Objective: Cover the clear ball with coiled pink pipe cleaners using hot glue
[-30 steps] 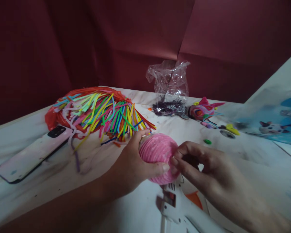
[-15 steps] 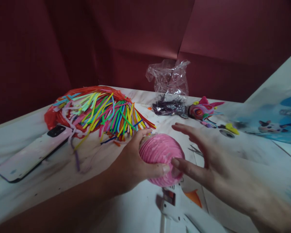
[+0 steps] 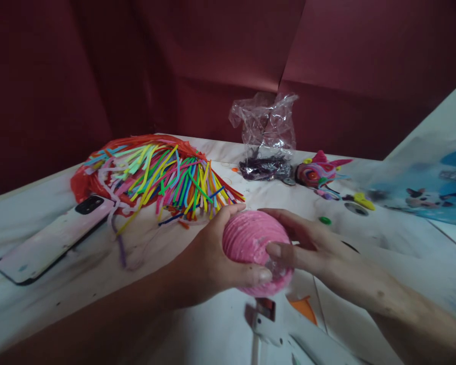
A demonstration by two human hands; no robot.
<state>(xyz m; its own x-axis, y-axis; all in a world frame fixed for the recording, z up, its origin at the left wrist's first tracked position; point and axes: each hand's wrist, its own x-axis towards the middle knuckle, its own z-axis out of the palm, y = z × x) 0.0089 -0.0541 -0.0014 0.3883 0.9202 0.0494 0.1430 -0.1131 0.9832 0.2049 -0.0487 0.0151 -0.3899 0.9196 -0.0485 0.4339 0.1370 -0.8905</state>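
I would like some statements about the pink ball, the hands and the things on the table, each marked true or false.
1. Both hands hold the pink ball. True: the left hand and the right hand cup it from either side.
2. The phone lies to the right of the ball. False: it lies far left.
3. The pipe cleaners are all one colour. False: they are many colours.
4. A glue gun lies below the ball in the picture. True.
5. The clear plastic bag lies flat. False: it stands up, crumpled.
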